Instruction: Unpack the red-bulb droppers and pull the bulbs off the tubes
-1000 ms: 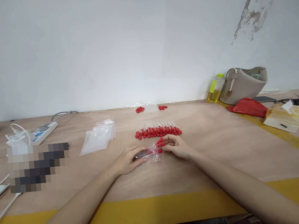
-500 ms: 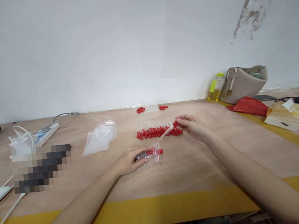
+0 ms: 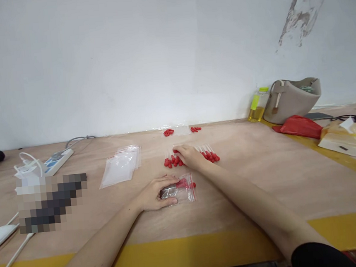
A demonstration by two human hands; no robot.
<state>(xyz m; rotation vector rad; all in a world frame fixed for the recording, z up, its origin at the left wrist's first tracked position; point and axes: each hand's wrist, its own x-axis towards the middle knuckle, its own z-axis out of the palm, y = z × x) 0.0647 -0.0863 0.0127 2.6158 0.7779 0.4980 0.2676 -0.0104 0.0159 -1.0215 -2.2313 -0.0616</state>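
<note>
Clear zip bag (image 3: 189, 195), red-bulbed droppers (image 3: 210, 156) in row

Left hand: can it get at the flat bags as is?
Probably yes: nothing seems to stand between left hand and flat bags. It's holding the filled bag, though, so would likely have to let go first.

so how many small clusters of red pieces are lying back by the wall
2: a left cluster and a right cluster, both beyond the row of red-bulbed droppers. The right hand covers part of that row but neither cluster.
</note>
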